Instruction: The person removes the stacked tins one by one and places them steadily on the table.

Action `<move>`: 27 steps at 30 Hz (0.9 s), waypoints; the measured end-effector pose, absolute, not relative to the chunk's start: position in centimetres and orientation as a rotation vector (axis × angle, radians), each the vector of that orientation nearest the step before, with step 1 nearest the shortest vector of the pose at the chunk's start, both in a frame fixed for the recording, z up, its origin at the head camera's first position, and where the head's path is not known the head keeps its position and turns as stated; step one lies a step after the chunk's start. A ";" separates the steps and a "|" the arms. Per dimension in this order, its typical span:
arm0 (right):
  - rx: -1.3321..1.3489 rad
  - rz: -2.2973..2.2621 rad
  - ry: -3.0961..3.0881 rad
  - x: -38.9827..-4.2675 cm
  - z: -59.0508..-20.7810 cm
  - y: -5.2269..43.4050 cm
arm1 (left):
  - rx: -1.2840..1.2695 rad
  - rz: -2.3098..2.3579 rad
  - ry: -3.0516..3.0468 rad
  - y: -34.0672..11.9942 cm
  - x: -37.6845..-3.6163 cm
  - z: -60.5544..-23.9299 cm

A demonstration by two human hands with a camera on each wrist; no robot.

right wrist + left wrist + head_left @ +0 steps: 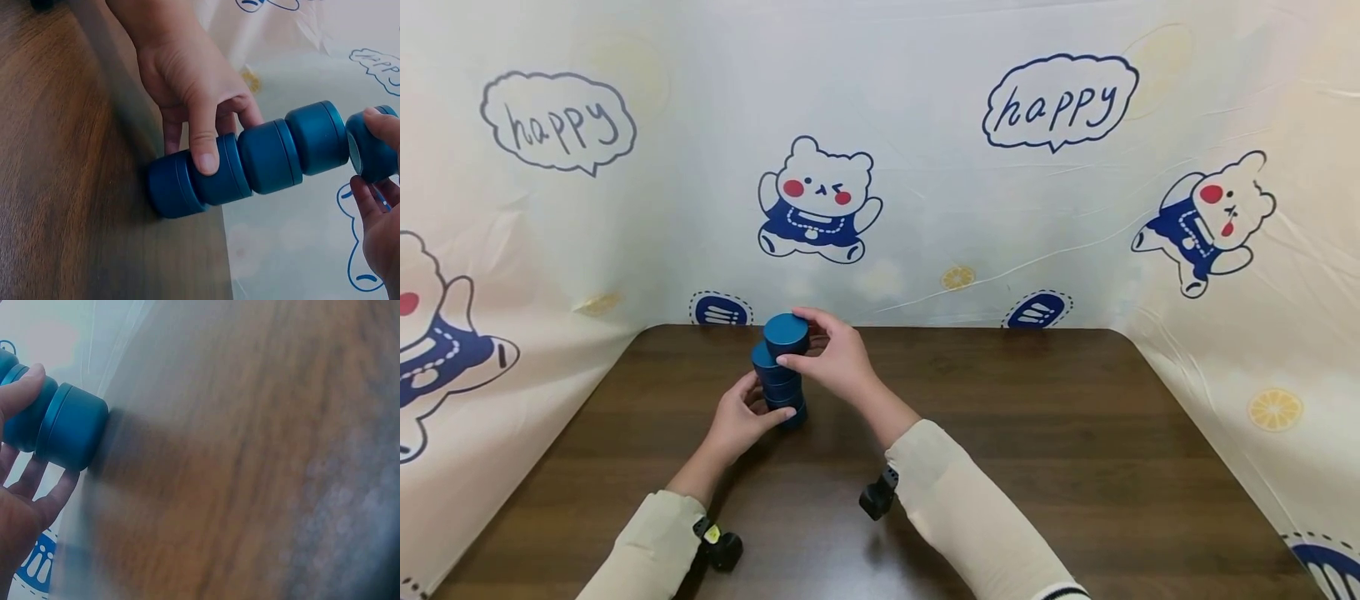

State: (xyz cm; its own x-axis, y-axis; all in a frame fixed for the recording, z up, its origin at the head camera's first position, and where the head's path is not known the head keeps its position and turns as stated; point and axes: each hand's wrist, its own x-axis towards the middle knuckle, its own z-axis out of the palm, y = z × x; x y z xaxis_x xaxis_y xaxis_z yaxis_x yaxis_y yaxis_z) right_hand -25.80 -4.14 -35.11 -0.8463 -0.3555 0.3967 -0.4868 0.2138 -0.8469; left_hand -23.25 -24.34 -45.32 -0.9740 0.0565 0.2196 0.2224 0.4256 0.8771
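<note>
Several round blue lidded tins [778, 379] stand in a column near the table's back edge. Around the lower part of this stack curl the thumb and fingers of my left hand [737, 423]; in the right wrist view its thumb lies on the second tin from the bottom [215, 181]. My right hand [841, 358] pinches another blue tin [786, 333] between thumb and fingers, right at the top of the column. That tin sits slightly tilted and offset from the uppermost stacked tin [317, 139]. The left wrist view shows the bottom tin [75, 428] against the table.
The brown wooden table [1000, 433] extends widely to the right of the stack. Close behind its far edge hangs a pale printed cloth [925, 208] with bears and lettering. Small black cameras [877, 496] are strapped on both wrists, low over the tabletop.
</note>
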 end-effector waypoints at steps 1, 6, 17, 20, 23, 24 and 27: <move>0.814 1.716 -2.352 -25.8 -35.2 -4.0 | -0.246 -1.582 -2.516 -24.3 -23.2 -45.4; 0.809 1.739 -2.325 -26.0 -35.5 -3.4 | -0.258 -1.564 -2.513 -24.3 -23.2 -45.5; 0.753 1.704 -2.332 -26.2 -36.0 -2.2 | -0.238 -1.556 -2.525 -24.1 -23.1 -45.5; 0.727 1.716 -2.324 -26.2 -36.2 -1.9 | -0.242 -1.557 -2.520 -24.2 -23.2 -45.5; 0.700 1.726 -2.327 -26.2 -36.5 -1.6 | -0.241 -1.560 -2.523 -24.1 -23.2 -45.5; 0.695 1.729 -2.325 -26.3 -36.6 -1.5 | -0.237 -1.560 -2.523 -24.1 -23.2 -45.5; 0.690 1.725 -2.322 -26.4 -36.9 -1.2 | -0.232 -1.559 -2.523 -24.1 -23.2 -45.4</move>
State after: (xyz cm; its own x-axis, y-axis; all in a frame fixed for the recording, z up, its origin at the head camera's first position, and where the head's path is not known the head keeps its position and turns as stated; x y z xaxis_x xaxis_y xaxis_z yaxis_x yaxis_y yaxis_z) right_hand -26.39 -1.18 -36.91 -0.8790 -0.2626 0.3979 -0.4568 0.2247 -0.8607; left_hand -23.18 -24.07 -45.36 -0.9740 0.0442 0.2220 0.2183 0.4427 0.8697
